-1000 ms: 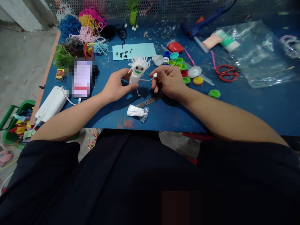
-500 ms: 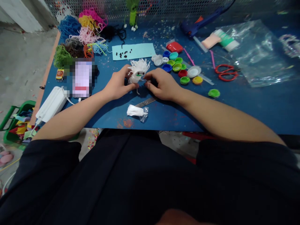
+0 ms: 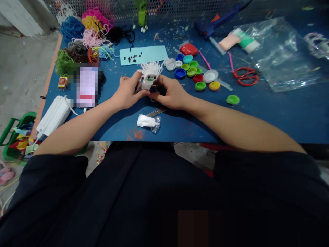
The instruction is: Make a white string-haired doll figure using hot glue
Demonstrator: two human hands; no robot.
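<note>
my left hand (image 3: 127, 92) and my right hand (image 3: 172, 95) are both closed around the small white yarn-haired figure (image 3: 149, 76), which is upright just above the centre of the frame. risk, as i judge it: too tight a pinch could deform its body or loosen the yarn, and a slip could tip it into the bottle caps (image 3: 191, 72) just to its right.

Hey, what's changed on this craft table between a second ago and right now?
The right hand moved left. A second ago it was off to the side of the little figure, pinching a small white piece; now its fingers close on the figure's lower body. The left hand kept its grip on the figure's other side. The bottle caps, red scissors and small white bag lie as before.
</note>
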